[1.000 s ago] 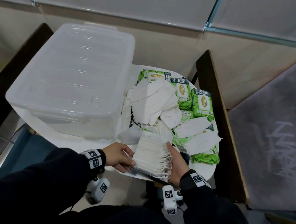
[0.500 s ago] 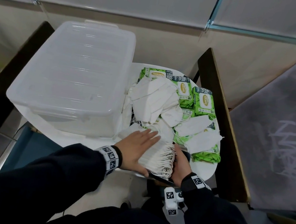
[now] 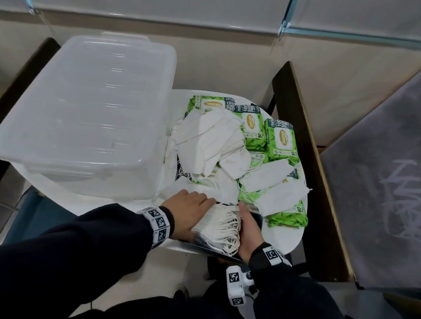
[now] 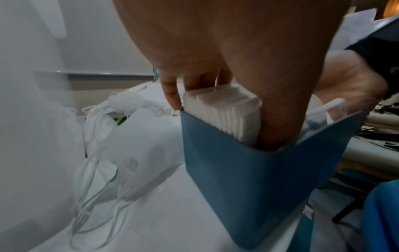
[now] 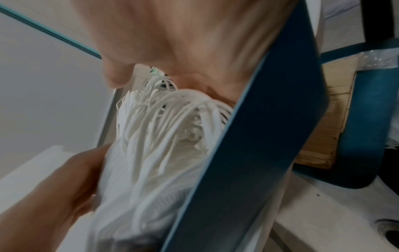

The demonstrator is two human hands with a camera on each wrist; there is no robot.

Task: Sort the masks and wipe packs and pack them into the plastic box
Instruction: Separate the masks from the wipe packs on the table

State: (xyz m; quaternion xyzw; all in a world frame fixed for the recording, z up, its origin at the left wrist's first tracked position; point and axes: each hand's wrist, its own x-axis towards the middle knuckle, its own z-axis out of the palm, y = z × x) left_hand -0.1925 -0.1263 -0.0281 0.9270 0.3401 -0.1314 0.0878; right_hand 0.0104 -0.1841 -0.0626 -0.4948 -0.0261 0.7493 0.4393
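Note:
A stack of white masks (image 3: 221, 224) stands in a small dark blue box (image 3: 259, 220) at the near edge of the white table (image 3: 283, 238). My left hand (image 3: 190, 211) lies over the stack, fingers and thumb curled down round it (image 4: 224, 112) inside the blue box (image 4: 248, 179). My right hand (image 3: 247, 227) holds the side with the ear loops (image 5: 164, 129), thumb up, next to the box wall (image 5: 259, 136). Loose masks (image 3: 206, 142) and green wipe packs (image 3: 282, 140) lie heaped behind. The clear plastic box (image 3: 87, 113) sits at the left with its lid on.
Dark wooden boards (image 3: 303, 135) flank the table on both sides. A grey panel (image 3: 395, 159) leans at the right. A pale wall stands behind the table. A blue seat (image 5: 367, 119) shows below the near edge.
My left hand moved from the stack's left edge onto its top and curled round it. The stack has sunk into the blue box, with the right hand staying at its right side.

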